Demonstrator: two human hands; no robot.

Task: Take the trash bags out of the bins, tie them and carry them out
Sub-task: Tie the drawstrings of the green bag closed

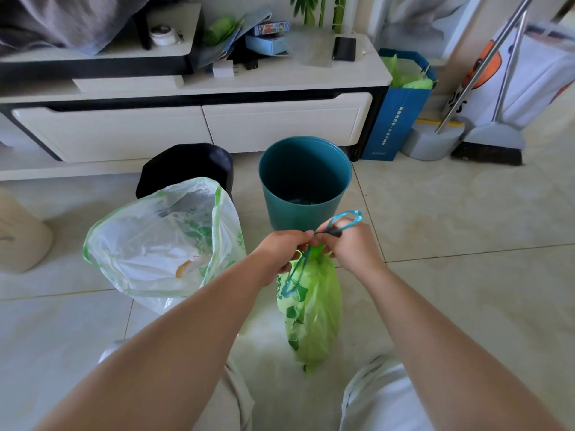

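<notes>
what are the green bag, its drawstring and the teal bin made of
The green bag is thin plastic film, glossy and translucent: it creases and light glows through. The drawstring looks like flat plastic ribbon, slightly shiny. The teal bin is probably rigid moulded plastic, with smooth matte walls and an even rim.

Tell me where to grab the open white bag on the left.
Take the white bag by its green-edged rim, coming from above: the mouth gapes open upward, so a grip gathering the rim should close it and keep it from spilling.
</notes>
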